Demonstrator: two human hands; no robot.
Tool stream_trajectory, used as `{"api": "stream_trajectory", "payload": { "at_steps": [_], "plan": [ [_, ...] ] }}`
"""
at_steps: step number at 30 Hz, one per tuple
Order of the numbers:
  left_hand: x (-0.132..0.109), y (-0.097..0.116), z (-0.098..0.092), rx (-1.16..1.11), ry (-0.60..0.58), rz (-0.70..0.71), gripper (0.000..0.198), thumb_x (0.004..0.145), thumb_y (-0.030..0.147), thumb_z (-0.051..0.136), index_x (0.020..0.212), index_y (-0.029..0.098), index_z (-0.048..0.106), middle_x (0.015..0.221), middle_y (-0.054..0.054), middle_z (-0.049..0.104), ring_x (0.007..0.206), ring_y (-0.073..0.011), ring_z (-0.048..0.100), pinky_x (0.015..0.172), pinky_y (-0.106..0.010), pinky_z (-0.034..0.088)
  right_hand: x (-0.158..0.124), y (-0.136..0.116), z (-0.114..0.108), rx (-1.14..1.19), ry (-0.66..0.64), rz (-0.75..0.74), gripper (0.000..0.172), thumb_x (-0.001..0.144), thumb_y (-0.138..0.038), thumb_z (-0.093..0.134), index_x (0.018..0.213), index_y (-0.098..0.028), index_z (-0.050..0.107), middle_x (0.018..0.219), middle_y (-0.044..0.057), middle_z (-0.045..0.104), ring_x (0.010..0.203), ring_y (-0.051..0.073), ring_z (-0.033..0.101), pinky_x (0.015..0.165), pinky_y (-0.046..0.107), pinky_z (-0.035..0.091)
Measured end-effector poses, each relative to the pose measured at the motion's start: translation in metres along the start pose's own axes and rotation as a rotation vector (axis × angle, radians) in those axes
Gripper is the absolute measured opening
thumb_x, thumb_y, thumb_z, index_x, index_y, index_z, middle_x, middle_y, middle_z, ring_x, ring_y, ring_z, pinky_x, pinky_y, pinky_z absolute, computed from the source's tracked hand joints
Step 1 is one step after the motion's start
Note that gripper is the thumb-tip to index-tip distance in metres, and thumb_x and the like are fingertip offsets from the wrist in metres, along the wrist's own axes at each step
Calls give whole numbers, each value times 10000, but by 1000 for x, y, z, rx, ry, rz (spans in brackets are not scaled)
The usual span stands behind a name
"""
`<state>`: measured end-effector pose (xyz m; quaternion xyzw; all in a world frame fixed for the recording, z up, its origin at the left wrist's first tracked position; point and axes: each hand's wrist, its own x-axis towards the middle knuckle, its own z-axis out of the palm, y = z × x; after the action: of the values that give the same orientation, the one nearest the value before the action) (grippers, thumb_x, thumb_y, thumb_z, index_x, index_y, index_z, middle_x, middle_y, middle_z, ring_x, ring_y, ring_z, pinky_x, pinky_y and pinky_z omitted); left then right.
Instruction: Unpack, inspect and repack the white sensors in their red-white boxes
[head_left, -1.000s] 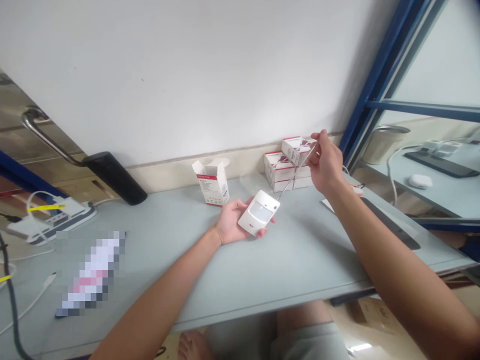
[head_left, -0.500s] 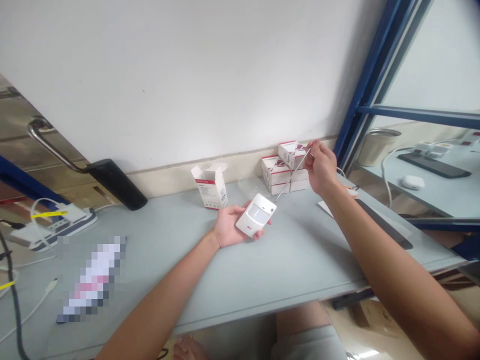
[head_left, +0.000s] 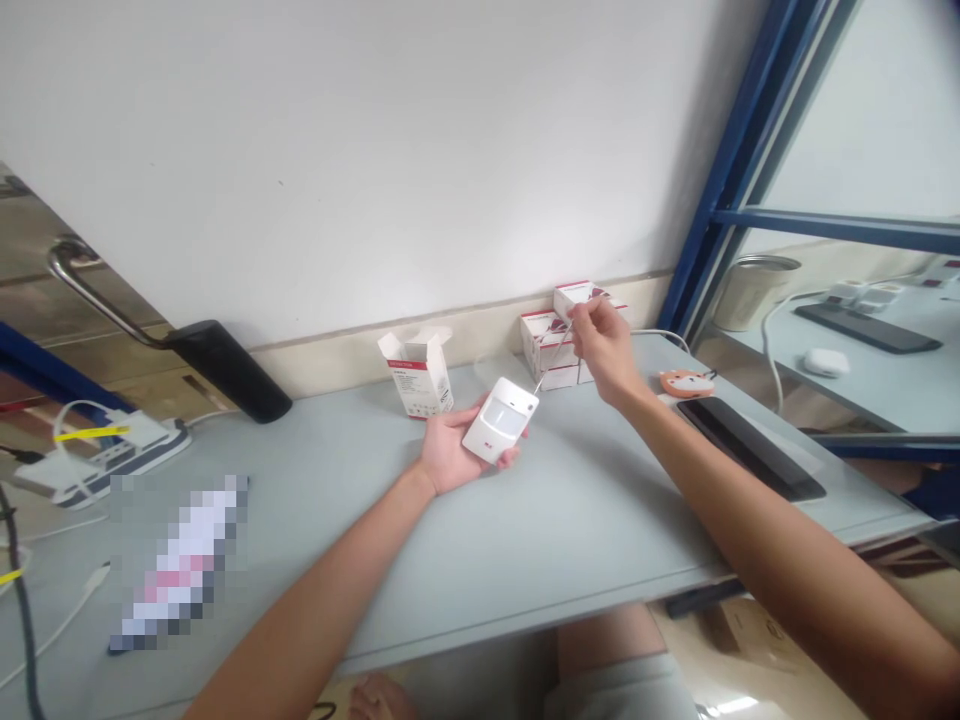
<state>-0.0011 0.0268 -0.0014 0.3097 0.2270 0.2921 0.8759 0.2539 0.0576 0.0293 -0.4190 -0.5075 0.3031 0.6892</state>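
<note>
My left hand [head_left: 448, 450] is wrapped round a white motion detector [head_left: 489, 440] from below, its lens window facing up and its body tilted. A thin metal antenna [head_left: 553, 357] slants up to the right from the detector's top corner. My right hand [head_left: 604, 352] pinches the antenna's upper end between thumb and fingers. Behind my left hand an open white and red carton [head_left: 421, 385] stands upright with its flaps up. Several similar boxes [head_left: 541, 338] are stacked against the wall, partly covered by my right hand.
On the right lie a dark phone-like slab [head_left: 750, 450] and an orange animal-faced item [head_left: 686, 383]. A black cylinder on a metal bar [head_left: 229, 370] leans at the left, near a power strip [head_left: 124, 460] with cables. A blurred-out object [head_left: 180, 565] lies front left. A blue frame [head_left: 724, 190] borders glass.
My right hand has moved down and left toward the detector, and the visible antenna is shorter. My left hand and the detector have shifted slightly left and up in view.
</note>
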Motion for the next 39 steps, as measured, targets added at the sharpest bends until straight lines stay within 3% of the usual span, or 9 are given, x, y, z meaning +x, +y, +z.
{"api": "stream_trajectory", "payload": {
  "at_steps": [3,14,23,27,29,31,34,36,39],
  "plan": [
    [0,1,0,-32,15,15,405,904,270,553,1264,108,645,1051,-249,711,700,-269,629,638,-365,464,-10,5,10,-65,-52,-114,420,931,-600,677,787,-238,521,715,-41,482,620,118,399,563,266,318],
    [1,2,0,-64,57,94,433,895,302,570,1251,72,659,1031,-254,714,684,-248,619,615,-351,473,-36,20,34,-171,-324,-9,317,898,-474,651,735,-228,535,700,-27,556,654,145,485,639,288,365],
    [1,0,-1,-18,103,118,441,844,306,564,1226,100,640,978,-254,729,645,-267,630,585,-348,453,-37,20,33,-279,-355,33,292,914,-419,628,709,-221,566,721,-7,627,686,166,551,662,305,403],
    [1,4,1,-56,136,222,429,833,307,556,1176,79,674,989,-244,731,659,-260,637,587,-352,474,-35,12,29,-622,-403,-175,310,1043,-411,489,1076,-245,749,973,58,733,849,229,649,734,360,472],
    [2,8,0,-79,145,301,420,835,293,548,1169,80,686,983,-222,733,663,-250,637,594,-353,489,-36,13,26,-805,-473,-333,394,1049,-327,474,1387,-264,667,1232,100,717,1082,282,655,858,411,513],
    [2,11,-2,-88,148,341,419,835,276,547,1178,83,691,978,-207,736,664,-243,637,597,-350,497,-37,18,24,-958,-582,-420,502,980,-269,590,1482,-247,604,1416,122,644,1276,332,578,1006,474,507],
    [2,14,-5,-91,164,345,424,832,271,547,1179,76,692,989,-212,738,673,-247,644,599,-347,500,-34,25,21,-1086,-678,-459,304,914,-193,665,1196,-239,768,1436,103,646,1373,371,490,1129,539,442],
    [2,14,-6,-92,173,341,426,828,274,550,1175,71,692,994,-220,738,681,-252,650,603,-348,502,-31,23,19,-1052,-613,-496,211,941,-155,598,999,-239,782,1352,93,695,1365,363,483,1123,532,441],
    [2,14,-7,-91,176,347,430,817,273,561,1176,75,689,977,-216,735,677,-254,650,603,-351,502,-25,10,16,-875,-415,-541,214,984,-179,523,1027,-236,725,1246,110,727,1274,339,543,1054,496,468]
  ]
}}
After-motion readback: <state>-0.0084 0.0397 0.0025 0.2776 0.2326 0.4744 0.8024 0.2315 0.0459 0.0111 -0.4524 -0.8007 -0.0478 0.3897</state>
